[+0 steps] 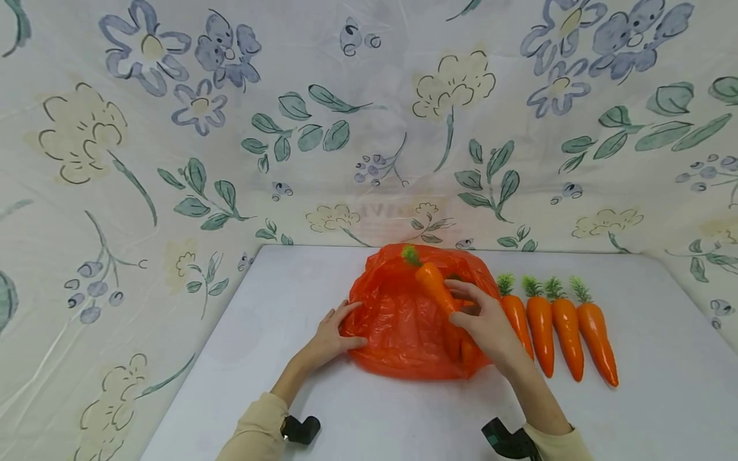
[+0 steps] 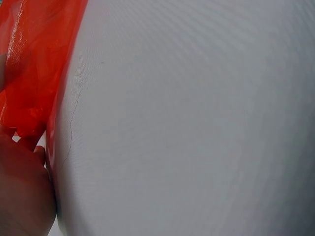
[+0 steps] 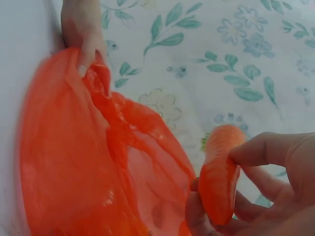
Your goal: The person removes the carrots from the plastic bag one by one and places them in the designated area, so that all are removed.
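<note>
A red plastic bag [image 1: 392, 326] lies on the white table, its mouth spread. At its left edge my left hand [image 1: 330, 339] grips the plastic; the right wrist view shows that thumb over the rim of the bag [image 3: 69, 157]. In the left wrist view the hand [image 2: 24, 187] is partly cut off beside the red plastic [image 2: 34, 64]. Above the bag's right side, my right hand [image 1: 490, 323] pinches an orange carrot [image 1: 435, 288] between thumb and fingers, its green top pointing up and left. An orange shape shows through the bag's lower right.
Several orange carrots with green tops [image 1: 567, 339] lie in a row on the table [image 1: 651, 333], right of the bag; the leftmost is partly behind my right hand. A flowered cloth [image 1: 357, 192] hangs behind the table and along its sides.
</note>
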### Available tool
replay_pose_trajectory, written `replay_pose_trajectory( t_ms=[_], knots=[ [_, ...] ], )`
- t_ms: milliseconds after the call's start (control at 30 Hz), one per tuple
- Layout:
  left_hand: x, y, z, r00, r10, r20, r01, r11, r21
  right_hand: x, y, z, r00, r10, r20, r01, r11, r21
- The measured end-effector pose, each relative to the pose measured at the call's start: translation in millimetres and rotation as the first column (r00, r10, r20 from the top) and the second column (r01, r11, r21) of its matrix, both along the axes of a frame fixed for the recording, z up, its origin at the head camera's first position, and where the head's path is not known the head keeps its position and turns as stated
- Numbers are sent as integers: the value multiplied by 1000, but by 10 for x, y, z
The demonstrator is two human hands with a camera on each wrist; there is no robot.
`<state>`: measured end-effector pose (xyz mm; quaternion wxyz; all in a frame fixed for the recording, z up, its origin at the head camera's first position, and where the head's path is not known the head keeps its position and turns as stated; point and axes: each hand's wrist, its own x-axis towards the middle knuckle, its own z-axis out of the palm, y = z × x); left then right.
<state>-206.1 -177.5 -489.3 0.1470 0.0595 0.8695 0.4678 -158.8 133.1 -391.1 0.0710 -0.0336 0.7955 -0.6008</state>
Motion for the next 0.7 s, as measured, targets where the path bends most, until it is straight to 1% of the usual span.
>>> replay_pose_trajectory(
  t_ms=[167,267,400,500,700],
  knots=[
    [-2,7,-10,1000,1,-1,-1,1000,5,-38,156,17,998,-60,-19,60,998,-27],
    [-9,14,-19,1000,2,-5,-2,1000,3,-35,248,28,996,-92,-21,91,995,-28],
    [-11,18,-24,1000,2,-7,-2,1000,-4,-44,371,45,988,-149,-47,149,989,13],
    [-2,14,-20,1000,7,-3,-7,1000,-8,-52,471,47,982,-177,-60,180,982,47],
    [11,15,-1,1000,4,-5,-4,1000,-8,-37,732,25,974,-221,-47,224,973,63]
  ],
)
